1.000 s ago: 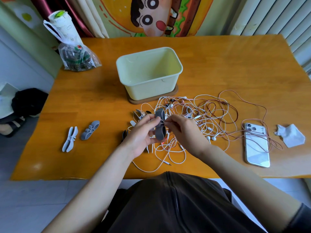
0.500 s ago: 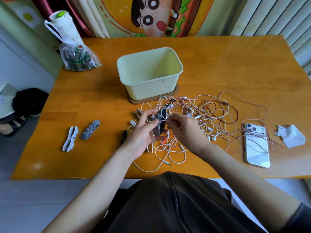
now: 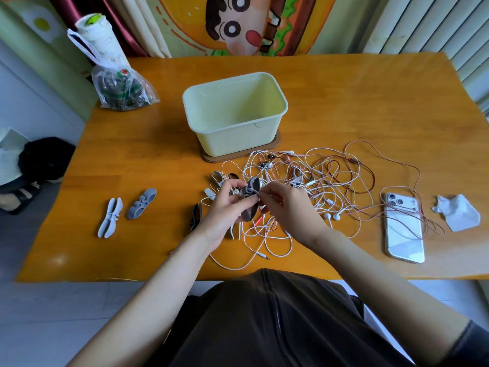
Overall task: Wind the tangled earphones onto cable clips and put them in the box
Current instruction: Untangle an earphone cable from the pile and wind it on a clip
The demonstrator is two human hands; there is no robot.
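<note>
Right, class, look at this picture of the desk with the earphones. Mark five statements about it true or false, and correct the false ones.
1. The left hand holds a dark grey cable clip. True.
2. Wound earphones already lie in the cream box. False: nothing shows inside it.
3. A pale clip and a grey clip lie on the table, left of the hands. True.
4. The phone lies left of the box. False: it lies to the right of the box and the hands.
5. The right hand rests flat on the table. False: it pinches a white cable at the clip.
</note>
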